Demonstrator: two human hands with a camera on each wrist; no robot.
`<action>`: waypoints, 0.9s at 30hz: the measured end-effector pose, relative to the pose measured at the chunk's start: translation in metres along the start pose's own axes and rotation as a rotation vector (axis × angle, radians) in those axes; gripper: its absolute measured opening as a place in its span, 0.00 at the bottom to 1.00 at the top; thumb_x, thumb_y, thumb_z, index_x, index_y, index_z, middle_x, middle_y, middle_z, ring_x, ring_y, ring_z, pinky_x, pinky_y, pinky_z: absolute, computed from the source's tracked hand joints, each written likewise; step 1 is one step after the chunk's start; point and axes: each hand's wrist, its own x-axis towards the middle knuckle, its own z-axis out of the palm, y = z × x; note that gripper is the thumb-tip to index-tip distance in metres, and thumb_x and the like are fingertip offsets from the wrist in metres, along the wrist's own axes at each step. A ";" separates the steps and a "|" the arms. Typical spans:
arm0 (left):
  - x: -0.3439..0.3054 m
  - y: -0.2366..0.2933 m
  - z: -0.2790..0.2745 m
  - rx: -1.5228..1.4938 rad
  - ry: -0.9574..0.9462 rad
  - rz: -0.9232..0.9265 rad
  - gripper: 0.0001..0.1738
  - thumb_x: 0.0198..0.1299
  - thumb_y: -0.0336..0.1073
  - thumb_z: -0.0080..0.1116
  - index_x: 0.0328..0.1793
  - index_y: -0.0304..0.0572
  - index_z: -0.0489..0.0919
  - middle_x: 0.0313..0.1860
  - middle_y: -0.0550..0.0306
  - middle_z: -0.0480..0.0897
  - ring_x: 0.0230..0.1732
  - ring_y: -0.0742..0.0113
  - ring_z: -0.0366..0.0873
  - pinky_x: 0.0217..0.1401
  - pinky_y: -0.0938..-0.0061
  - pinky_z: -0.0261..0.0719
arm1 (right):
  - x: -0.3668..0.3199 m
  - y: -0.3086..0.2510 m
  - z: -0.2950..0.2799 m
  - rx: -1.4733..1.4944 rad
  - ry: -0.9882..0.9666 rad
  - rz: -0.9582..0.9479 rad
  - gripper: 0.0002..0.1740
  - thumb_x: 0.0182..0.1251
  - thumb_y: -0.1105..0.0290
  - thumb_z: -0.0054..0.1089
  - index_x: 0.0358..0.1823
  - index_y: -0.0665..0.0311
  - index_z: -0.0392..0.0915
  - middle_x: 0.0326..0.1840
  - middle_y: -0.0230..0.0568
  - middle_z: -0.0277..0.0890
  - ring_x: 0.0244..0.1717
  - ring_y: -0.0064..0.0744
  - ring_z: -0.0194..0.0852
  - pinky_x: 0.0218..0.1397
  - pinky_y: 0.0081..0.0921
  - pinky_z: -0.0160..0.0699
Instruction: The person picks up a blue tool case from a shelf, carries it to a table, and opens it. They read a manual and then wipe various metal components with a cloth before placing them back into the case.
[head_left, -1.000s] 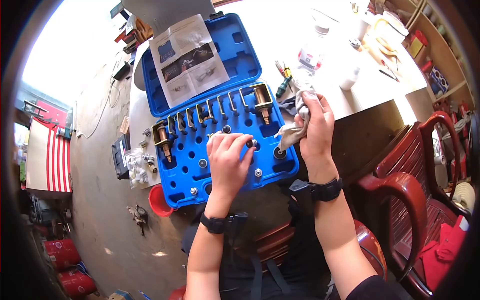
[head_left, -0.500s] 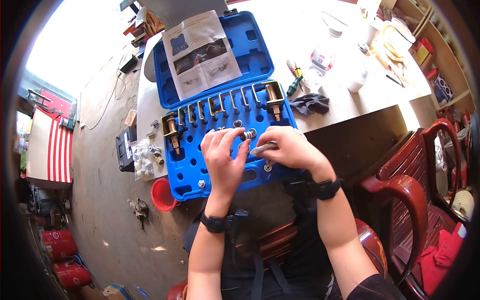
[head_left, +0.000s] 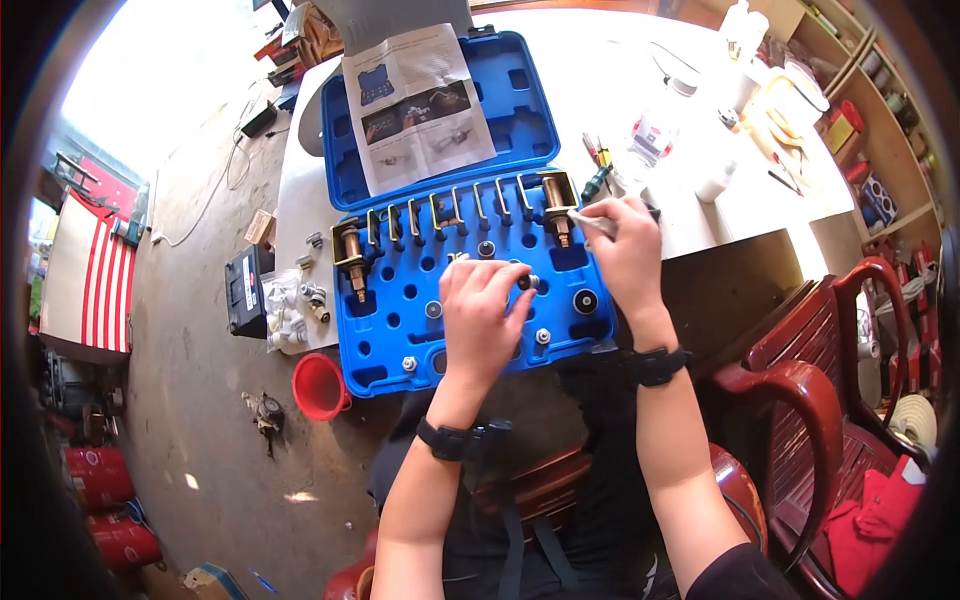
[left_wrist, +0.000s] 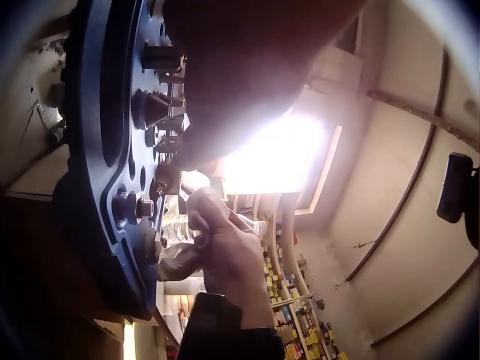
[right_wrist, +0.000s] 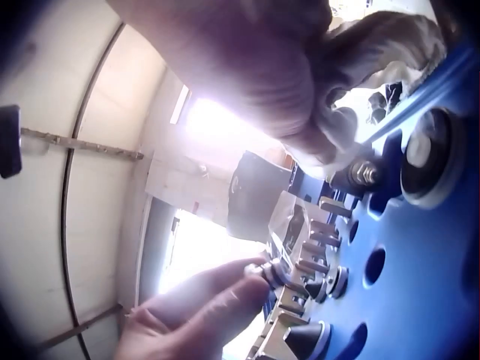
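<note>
Over the open blue case (head_left: 375, 322), the left hand (head_left: 478, 318) pinches a small dark and silver fitting (head_left: 528, 283) between thumb and fingertips. That fitting (right_wrist: 271, 271) also shows in the right wrist view, held away from the tray. At the case's upper right corner, beside a brass-coloured cylinder (head_left: 556, 196), the right hand (head_left: 630, 250) grips a greyish cloth (head_left: 598, 222). Folds of the cloth (right_wrist: 397, 45) hang from its fingers in the right wrist view. A black-and-white round piece (head_left: 585, 301) sits in the tray below the right hand.
A printed sheet (head_left: 420, 110) lies on the case lid (head_left: 520, 125). Left of the case are a bag of white parts (head_left: 287, 315), a black box (head_left: 245, 290) and a red bucket (head_left: 320, 386). Screwdrivers (head_left: 598, 172) and bottles (head_left: 716, 180) stand or lie on the table at right.
The right hand has moved from beside the left hand up and right to the case's corner, still with the cloth. The left hand keeps its pinch on the fitting, shifted slightly right.
</note>
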 end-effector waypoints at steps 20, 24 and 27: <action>-0.005 0.008 0.026 0.134 -0.105 0.098 0.13 0.51 0.33 0.69 0.44 0.50 0.87 0.42 0.63 0.83 0.49 0.61 0.77 0.72 0.57 0.64 | -0.005 -0.008 -0.004 0.201 0.005 0.035 0.05 0.59 0.72 0.69 0.36 0.65 0.85 0.34 0.41 0.76 0.30 0.36 0.81 0.35 0.29 0.78; -0.015 0.009 0.024 0.208 -0.100 0.104 0.15 0.54 0.32 0.66 0.49 0.51 0.87 0.48 0.60 0.83 0.55 0.58 0.75 0.75 0.55 0.61 | -0.005 -0.007 -0.004 0.228 -0.009 0.053 0.05 0.60 0.72 0.69 0.37 0.64 0.85 0.33 0.41 0.76 0.31 0.36 0.81 0.36 0.30 0.79; -0.019 0.012 0.019 0.280 -0.159 0.106 0.17 0.57 0.29 0.62 0.54 0.52 0.87 0.61 0.51 0.78 0.66 0.52 0.70 0.78 0.54 0.56 | -0.005 -0.006 -0.004 0.202 0.002 0.044 0.06 0.60 0.71 0.69 0.37 0.64 0.85 0.34 0.41 0.76 0.31 0.35 0.82 0.35 0.30 0.79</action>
